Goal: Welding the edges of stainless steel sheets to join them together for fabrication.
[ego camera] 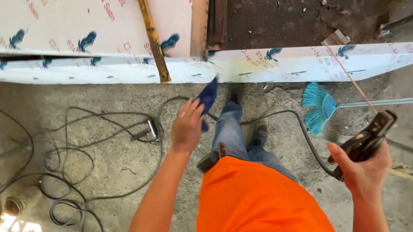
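Two hands work apart: the left hand [187,126] pinches a blue cloth [208,100] up near the film-covered steel sheet [283,65], while the right hand [363,168] clamps a welding electrode holder [367,139], its rod [349,76] angled away from the body, cable [301,131] trailing across the floor

The long sheet-metal panel [283,65] wore a smooth white protective film printed in blue and red. The grey concrete floor [118,162] looked rough and gritty. A soft dark-blue cloth [208,97] hung from the left hand [187,126]. The black electrode holder [367,139] in the right hand [363,170] looked matt, its cable [307,135] rubbery. The teal broom head [318,107] had plastic bristles.
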